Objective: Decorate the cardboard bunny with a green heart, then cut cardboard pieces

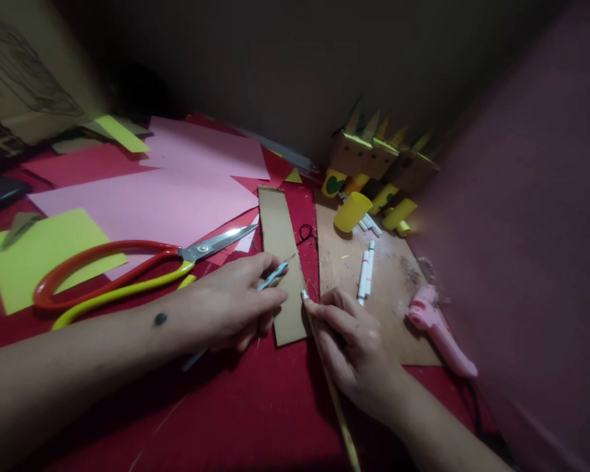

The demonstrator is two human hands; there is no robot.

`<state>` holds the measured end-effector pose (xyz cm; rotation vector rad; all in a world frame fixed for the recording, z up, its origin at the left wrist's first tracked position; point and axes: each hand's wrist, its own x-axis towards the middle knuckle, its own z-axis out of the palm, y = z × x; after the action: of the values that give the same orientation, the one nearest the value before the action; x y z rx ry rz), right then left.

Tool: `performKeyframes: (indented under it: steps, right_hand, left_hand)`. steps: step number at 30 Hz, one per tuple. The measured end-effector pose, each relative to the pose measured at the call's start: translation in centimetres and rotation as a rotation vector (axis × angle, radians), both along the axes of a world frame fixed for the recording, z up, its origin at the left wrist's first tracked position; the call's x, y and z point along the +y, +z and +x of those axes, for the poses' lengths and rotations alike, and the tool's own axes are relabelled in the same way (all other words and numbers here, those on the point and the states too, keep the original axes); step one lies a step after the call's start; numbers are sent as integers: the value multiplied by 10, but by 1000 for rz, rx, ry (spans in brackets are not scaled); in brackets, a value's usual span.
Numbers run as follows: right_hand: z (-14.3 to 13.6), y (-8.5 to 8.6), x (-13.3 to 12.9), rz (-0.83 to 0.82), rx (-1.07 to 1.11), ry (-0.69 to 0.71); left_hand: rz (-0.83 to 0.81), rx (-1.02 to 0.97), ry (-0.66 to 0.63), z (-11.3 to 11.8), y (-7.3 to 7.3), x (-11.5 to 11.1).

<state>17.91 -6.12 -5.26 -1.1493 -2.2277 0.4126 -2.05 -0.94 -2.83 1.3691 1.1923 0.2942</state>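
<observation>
My left hand (pixel 250 298) is closed around a light-blue pen (pixel 274 275), its thin tip pointing up and to the right over a strip of cardboard (pixel 276 226). That strip lies lengthwise on the red cloth, its lower part partly under my left hand. My right hand (pixel 354 341) pinches the end of a narrow yellow tape measure (pixel 343 419) beside the cardboard's right edge. The tape has a pale metal tip and runs down toward the bottom of the view. Markings on it are too small to read.
Large scissors (pixel 113 252) with red and yellow handles lie left, over pink paper (pixel 177 196) and yellow paper (pixel 10 262). A wooden board (pixel 334 262) on the right carries white markers (pixel 365 272), yellow paper tubes (pixel 353 211) and a pink glue gun (pixel 442 331). Cardboard figures (pixel 354 154) stand behind.
</observation>
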Motion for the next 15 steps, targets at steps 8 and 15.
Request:
performKeyframes:
  steps: [8,15]
  right_hand:
    - [1,-2,4,48,44,19]
    - [0,-5,4,158,1,64]
  left_hand:
    - [46,56,54,-9,13,2]
    - [174,-77,92,-17,20,1]
